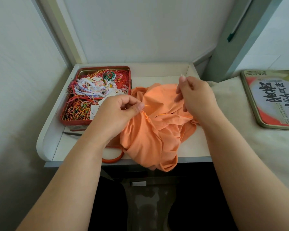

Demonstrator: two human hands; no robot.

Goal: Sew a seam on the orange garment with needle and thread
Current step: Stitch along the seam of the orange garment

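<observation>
At the desk's back left corner we see a red tin [97, 97] of tangled threads, with dark scissors [72, 133] at its front edge, mostly hidden by our left forearm. Our left hand [117, 114] pinches the bunched orange garment [153, 130], which spills over the desk's front edge. Our right hand [195, 95] pinches something too small to identify; the needle is not discernible.

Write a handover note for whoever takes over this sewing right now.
Left hand pinches the orange garment at the seam, beside a short run of orange stitches. Right hand is raised over the garment, fingertips pinched; needle too small to confirm. Orange thread crosses the cloth. Thread tin sits open to the left; scissors lie in front of it. Seam started, most left.
</observation>
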